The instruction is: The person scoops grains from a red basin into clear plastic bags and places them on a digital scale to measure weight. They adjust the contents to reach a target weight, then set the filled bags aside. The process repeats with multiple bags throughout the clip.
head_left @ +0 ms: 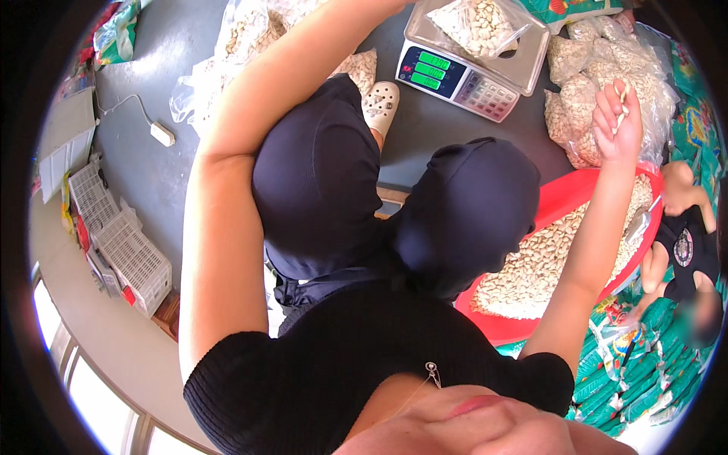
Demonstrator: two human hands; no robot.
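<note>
My left arm [227, 212] reaches up to the top edge beside a digital scale [432, 76]; the hand there is cut off, its fingers hidden. A clear bag of pale seeds [478, 26] rests on the scale's steel pan [527, 61]. My right hand [614, 121] is raised at the scale's right with fingers curled round a few pale seeds, over several filled clear bags [572, 98]. Below it lies a red basin [500, 330] heaped with loose pale seeds [535, 265] and holding a metal scoop [637, 227].
Another person [682, 246] sits at the right among green printed sacks [614, 379]. More filled bags [250, 34] lie at top left, near a white power strip [162, 133] with cord. White plastic crates [125, 258] stand by the left wall. My shoe [379, 106] shows below the scale.
</note>
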